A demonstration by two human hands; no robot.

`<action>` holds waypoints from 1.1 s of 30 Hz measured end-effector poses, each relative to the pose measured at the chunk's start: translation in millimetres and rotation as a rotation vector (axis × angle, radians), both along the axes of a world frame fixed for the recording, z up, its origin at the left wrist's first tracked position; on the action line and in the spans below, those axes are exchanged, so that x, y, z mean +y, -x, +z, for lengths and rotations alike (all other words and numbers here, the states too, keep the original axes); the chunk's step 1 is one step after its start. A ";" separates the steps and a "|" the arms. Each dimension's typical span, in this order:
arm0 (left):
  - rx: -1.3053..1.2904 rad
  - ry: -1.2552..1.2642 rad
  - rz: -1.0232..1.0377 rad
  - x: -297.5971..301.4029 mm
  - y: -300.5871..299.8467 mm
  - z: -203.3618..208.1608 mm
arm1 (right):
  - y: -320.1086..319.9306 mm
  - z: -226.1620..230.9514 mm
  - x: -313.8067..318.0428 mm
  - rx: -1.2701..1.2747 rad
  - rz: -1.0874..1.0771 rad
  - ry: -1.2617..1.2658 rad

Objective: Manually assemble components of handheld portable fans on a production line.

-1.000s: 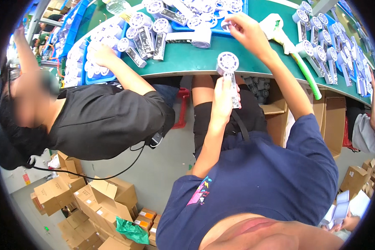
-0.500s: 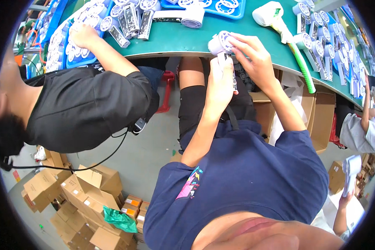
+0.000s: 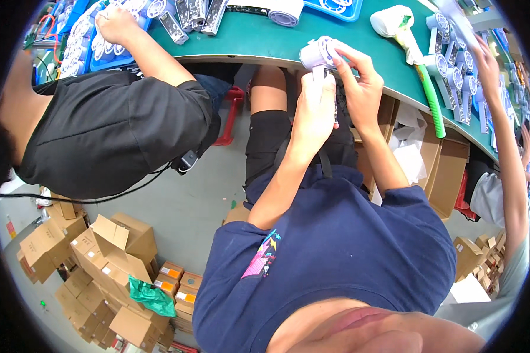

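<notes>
Above the table's near edge I hold a pale lavender handheld fan with a round slotted head. My left hand is closed around its handle, where a strip of circuit board shows along the side. The fingers of my right hand are closed on the right side of the round head; their tips are partly hidden. On the green table, to the right of my hands, lies a mallet with a white wrapped head and a green handle.
Several similar fans cluster at the right, where another person's arm reaches in. A co-worker in black sits at my left, one hand over a blue tray. Open cardboard boxes stand under the table.
My right hand's fingers have shifted on the fan's head, and both hands still hold the fan. At the right, another person's arm has reached over the table with a pale, blurred thing.
</notes>
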State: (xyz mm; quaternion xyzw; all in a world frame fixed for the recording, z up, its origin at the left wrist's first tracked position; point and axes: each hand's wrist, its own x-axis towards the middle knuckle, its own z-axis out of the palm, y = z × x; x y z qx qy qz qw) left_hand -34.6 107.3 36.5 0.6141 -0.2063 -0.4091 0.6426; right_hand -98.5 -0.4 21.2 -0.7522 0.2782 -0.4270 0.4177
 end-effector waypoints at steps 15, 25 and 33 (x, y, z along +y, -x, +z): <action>0.089 0.042 -0.018 6.6 -11.8 -14.7 | -10.3 15.5 -26.9 0.201 0.038 0.392; 0.314 0.125 -0.076 11.4 -21.4 -26.8 | -73.9 -2.9 -172.7 0.734 -0.133 0.798; 0.446 0.237 -0.049 21.3 -26.5 -33.2 | -33.8 32.6 -136.7 0.294 -0.090 0.281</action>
